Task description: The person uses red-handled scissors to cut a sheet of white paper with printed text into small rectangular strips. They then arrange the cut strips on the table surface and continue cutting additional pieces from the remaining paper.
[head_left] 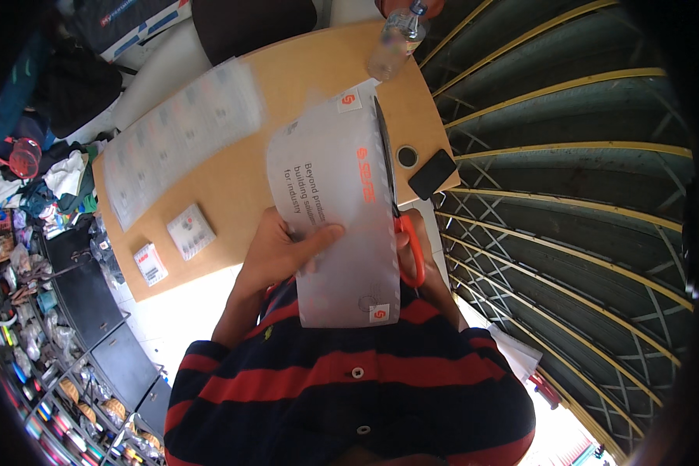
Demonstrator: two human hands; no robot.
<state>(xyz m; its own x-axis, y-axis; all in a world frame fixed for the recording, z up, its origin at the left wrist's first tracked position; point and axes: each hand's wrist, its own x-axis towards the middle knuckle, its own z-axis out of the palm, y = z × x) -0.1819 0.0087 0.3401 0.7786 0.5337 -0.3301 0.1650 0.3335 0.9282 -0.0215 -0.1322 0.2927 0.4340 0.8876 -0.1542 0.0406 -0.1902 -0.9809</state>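
A greyish-white printed sheet (pixel 334 256) with orange marks is held up in front of my striped shirt, over the near edge of the table. My left hand (pixel 291 248) grips it from the left, thumb lying on its face and fingers behind. At the sheet's right edge, my right hand (pixel 418 229) is closed round the orange handle of a pair of scissors (pixel 416 264). The dark blades run up along that edge, partly hidden behind the sheet, so whether they are apart does not show.
On the wooden table (pixel 233 179) lie overlapping translucent printed sheets (pixel 182 132), a small square stack of cards (pixel 191 231) and a smaller pack (pixel 150 265). To the right are a tape roll (pixel 406 157), a black phone (pixel 432 175) and a plastic bottle (pixel 396 46). A metal shutter (pixel 567 179) flanks the table.
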